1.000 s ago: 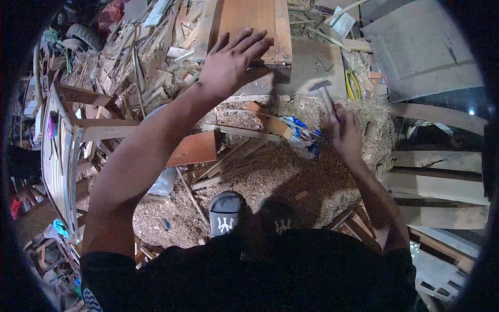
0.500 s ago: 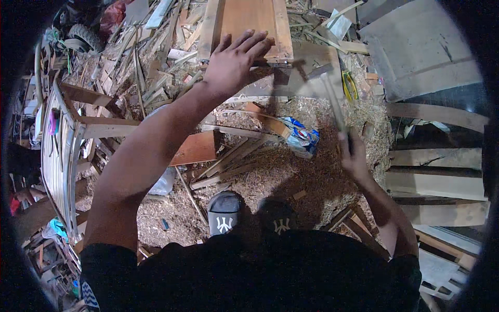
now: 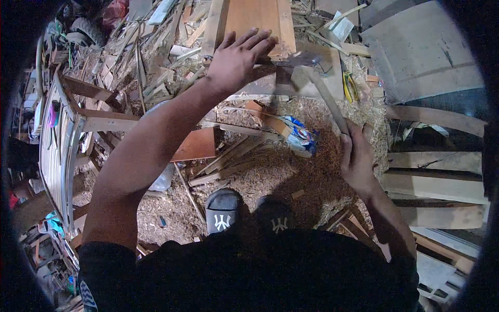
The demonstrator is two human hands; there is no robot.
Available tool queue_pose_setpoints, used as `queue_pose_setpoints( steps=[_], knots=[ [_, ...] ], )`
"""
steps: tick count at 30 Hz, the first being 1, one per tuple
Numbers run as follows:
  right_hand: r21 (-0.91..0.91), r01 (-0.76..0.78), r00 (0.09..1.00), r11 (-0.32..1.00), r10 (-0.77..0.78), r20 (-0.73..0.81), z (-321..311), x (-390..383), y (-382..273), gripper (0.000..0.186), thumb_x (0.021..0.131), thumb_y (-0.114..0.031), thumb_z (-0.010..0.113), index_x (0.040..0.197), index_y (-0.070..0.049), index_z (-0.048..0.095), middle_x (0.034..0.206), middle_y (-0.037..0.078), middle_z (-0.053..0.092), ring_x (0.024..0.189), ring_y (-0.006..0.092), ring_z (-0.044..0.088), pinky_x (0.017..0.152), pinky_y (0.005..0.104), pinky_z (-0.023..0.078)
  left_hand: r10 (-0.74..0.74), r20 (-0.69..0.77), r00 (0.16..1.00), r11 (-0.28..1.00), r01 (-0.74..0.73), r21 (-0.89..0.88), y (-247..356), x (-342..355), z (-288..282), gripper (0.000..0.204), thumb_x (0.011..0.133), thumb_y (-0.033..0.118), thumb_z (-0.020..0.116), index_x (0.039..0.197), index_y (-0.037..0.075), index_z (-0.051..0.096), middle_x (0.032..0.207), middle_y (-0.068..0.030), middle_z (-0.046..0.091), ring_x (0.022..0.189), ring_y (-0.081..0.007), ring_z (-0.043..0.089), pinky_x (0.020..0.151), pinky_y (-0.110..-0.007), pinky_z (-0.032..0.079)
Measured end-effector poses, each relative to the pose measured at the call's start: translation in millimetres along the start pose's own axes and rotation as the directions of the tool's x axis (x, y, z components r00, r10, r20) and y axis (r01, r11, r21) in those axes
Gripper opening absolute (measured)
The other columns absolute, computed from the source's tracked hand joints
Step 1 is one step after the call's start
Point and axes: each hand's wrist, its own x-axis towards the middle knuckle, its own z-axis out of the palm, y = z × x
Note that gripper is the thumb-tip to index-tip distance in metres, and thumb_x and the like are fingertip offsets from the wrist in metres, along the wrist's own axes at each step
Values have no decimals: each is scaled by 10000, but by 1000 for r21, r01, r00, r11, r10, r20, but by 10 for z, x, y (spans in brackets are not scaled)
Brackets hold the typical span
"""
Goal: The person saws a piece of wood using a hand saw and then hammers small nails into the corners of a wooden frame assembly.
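Note:
My left hand (image 3: 236,61) lies with fingers stretched out and spread over the near end of a framed wooden panel (image 3: 250,23). Wrapped round the handle of a hammer (image 3: 328,101), my right hand (image 3: 358,160) is to the right and nearer to me. The hammer's head is blurred and sits close beside the panel's near right corner; whether it touches the wood I cannot tell. Under that end of the panel is a flat board (image 3: 312,86) on the floor. Yellow-handled pliers (image 3: 350,87) lie to the right of the hammer.
Wood shavings and offcuts cover the floor. A blue and white crumpled packet (image 3: 301,138) and a reddish-brown board (image 3: 197,144) lie between me and the panel. At left stands a slatted wooden frame (image 3: 62,151); at right are curved wooden slats (image 3: 436,184) and a large grey panel (image 3: 421,52).
The hammer's head has swung up and left, to the panel's near right corner. My right hand has shifted slightly; my left hand stays on the panel.

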Motion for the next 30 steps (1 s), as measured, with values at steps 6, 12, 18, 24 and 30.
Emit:
queue_pose_setpoints(
  steps=[6, 12, 18, 24, 30],
  knots=[
    [-134, -12, 997, 991, 21, 73, -121, 159, 13, 660, 905, 123, 520, 1524, -104, 473, 1036, 225, 628, 887, 344, 641, 781, 373, 515, 3, -24, 1000, 1000, -3, 0, 20, 24, 12, 705, 911, 549, 665, 1485, 183, 482, 1589, -52, 442, 1482, -280, 401, 1195, -559, 321],
    [-135, 99, 995, 986, -99, 8, -251, 175, -42, 965, 768, 94, 669, 1597, -299, 371, 989, 111, 648, 851, 303, 694, 787, 429, 548, -6, -10, 1000, 1000, 6, 0, 27, 23, -18, 714, 900, 576, 678, 1460, 163, 514, 1582, -52, 452, 1473, -285, 414, 1198, -551, 330],
    [-137, -96, 974, 986, 121, 191, -299, 189, -26, 735, 855, 175, 509, 1551, -44, 427, 1093, 228, 651, 828, 317, 644, 793, 361, 546, -3, -45, 999, 999, 1, -44, 5, -9, 40, 670, 909, 529, 672, 1454, 176, 509, 1580, -45, 451, 1464, -294, 424, 1167, -570, 329],
    [-154, 215, 975, 964, -220, -15, -302, 159, 95, 874, 767, 157, 592, 1574, -134, 425, 885, 145, 593, 709, 311, 605, 643, 374, 521, 36, -30, 999, 994, -39, -101, 2, 38, -12, 671, 911, 511, 672, 1464, 171, 501, 1580, -56, 452, 1472, -285, 412, 1173, -561, 323],
    [-75, -79, 992, 994, 86, 92, -300, 236, -25, 765, 837, 203, 489, 1551, -68, 433, 1140, 247, 666, 843, 323, 679, 798, 384, 557, -17, -39, 999, 999, 15, -34, -34, -17, 61, 689, 897, 512, 685, 1472, 183, 495, 1587, -42, 449, 1478, -267, 407, 1180, -552, 314]
  ],
)
